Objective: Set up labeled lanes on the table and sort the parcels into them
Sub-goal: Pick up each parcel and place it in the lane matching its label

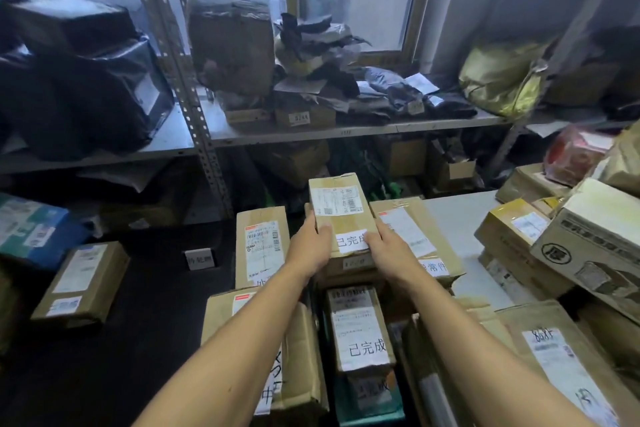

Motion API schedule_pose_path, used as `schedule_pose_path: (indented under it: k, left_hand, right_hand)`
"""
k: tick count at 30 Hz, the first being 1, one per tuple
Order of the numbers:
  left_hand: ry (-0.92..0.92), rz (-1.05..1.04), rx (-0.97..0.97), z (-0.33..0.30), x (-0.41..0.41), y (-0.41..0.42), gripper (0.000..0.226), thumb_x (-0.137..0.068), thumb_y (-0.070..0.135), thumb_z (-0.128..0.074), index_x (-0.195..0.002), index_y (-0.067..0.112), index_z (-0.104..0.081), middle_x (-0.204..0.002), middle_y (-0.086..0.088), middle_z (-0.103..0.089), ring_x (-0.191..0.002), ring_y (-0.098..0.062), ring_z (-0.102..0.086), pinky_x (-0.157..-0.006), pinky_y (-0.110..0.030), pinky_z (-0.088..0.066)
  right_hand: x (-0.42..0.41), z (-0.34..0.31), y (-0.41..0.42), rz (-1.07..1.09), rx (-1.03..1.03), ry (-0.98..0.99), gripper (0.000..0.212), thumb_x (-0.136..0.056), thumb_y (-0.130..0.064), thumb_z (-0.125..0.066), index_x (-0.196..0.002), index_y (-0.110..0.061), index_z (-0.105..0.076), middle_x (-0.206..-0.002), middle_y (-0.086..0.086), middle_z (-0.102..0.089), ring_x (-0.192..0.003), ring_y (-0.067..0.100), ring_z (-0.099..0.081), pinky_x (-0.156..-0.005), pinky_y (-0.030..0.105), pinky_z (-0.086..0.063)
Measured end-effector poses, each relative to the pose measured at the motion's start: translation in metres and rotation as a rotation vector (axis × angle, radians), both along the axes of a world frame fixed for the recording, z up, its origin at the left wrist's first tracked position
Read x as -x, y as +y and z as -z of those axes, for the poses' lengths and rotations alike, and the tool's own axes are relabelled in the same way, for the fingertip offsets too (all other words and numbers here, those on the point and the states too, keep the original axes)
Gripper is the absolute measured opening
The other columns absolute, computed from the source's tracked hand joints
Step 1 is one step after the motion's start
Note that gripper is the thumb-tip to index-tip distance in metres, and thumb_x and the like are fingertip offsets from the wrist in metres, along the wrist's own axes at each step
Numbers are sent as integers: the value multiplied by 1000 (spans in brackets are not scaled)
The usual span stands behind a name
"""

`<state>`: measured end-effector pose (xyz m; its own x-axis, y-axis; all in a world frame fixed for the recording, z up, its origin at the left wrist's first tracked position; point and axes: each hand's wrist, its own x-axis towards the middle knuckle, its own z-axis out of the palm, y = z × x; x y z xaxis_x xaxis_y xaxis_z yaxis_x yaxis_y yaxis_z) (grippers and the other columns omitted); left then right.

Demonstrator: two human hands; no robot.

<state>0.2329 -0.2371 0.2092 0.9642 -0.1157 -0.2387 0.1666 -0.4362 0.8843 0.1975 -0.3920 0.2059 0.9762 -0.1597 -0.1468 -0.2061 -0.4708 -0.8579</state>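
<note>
Both my hands hold a small brown parcel [341,208] over the middle lane; it carries a shipping label and a white handwritten slip. My left hand [311,246] grips its left edge, and my right hand [388,251] grips its right edge with the thumb on the slip. Under it lies a stack of more brown parcels. A similar parcel with a handwritten slip [360,329] lies nearer to me. The left lane has a long box [261,246] and a bigger box [298,357]. On the right lies a labeled box [415,236].
A small white lane label [200,258] stands on the dark table top [156,322], with a lone parcel [83,282] at the left. Stacked cartons [571,250] crowd the right side. Metal shelving [346,130] full of bags and boxes rises behind the table.
</note>
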Motion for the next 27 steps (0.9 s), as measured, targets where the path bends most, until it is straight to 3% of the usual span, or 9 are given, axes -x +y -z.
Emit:
schedule_pose_path:
  k: [4,9,12,14,16,19,21,23,27]
  left_hand:
    - [10,24,12,-3,0,2,47,-102,38,-35,-149,42,-32,-130,9,-63,-108,-13,-63,-94,-39,-54]
    - [54,19,71,-13,5,8,48,-103,40,-38,-150,35,-30,-139,7,-57,-115,-13,-58,-98,-34,-47]
    - [31,7,18,-28,7,24,55,-102,44,-42,-152,25,-29,-143,2,-52,-120,-16,-51,-91,-30,-36]
    - [-37,23,-48,-39,11,41,55,-101,46,-43,-150,25,-32,-141,3,-51,-117,-13,-49,-95,-29,-33]
    - [-107,20,-52,-48,17,62,50,-100,44,-45,-147,26,-38,-132,9,-54,-108,-6,-50,-92,-25,-33]
    - [-200,-48,-13,-56,29,98,41,-99,38,-49,-138,29,-47,-110,21,-57,-97,5,-54,-77,-17,-41]
    - [-241,-106,1,-58,38,126,33,-98,34,-52,-131,31,-53,-106,21,-59,-96,7,-56,-72,-11,-42]
    - [-261,-155,13,-55,50,160,27,-97,32,-56,-124,34,-57,-104,19,-63,-93,9,-59,-66,-4,-42]
    - [-278,-267,-27,-44,78,245,26,-96,36,-56,-121,40,-56,-104,19,-63,-93,14,-57,-71,-7,-40]
  right_hand:
    - [-3,2,-4,-11,17,26,22,-97,-32,-39,-113,-44,-49,-102,-25,-56,-92,-10,-50,-70,15,-38]
    - [-2,-13,-6,13,54,62,26,-98,-33,-43,-121,-36,-53,-124,-6,-62,-96,6,-55,-78,26,-41]
    - [5,-32,3,156,196,-77,41,-98,-34,-44,-135,-18,-51,-134,2,-58,-109,19,-52,-87,33,-39]
    - [13,-47,21,179,234,-253,43,-97,-31,-46,-138,-18,-50,-130,-3,-58,-123,22,-50,-93,31,-39]
    - [22,-61,50,131,235,-375,42,-97,-29,-49,-138,-18,-52,-129,-4,-58,-126,21,-49,-96,25,-34]
    - [31,-71,104,-16,207,-392,47,-97,-32,-50,-142,-18,-48,-142,-1,-53,-131,14,-46,-107,25,-32]
    - [36,-73,141,-106,159,-372,48,-98,-35,-50,-144,-21,-46,-144,-4,-52,-132,10,-46,-110,29,-37]
    - [38,-72,179,-162,118,-371,48,-97,-36,-51,-143,-23,-47,-143,-6,-53,-130,7,-48,-106,24,-37]
    - [44,-63,261,-267,121,-354,48,-97,-32,-53,-144,-21,-48,-142,-5,-55,-128,7,-50,-106,22,-37]
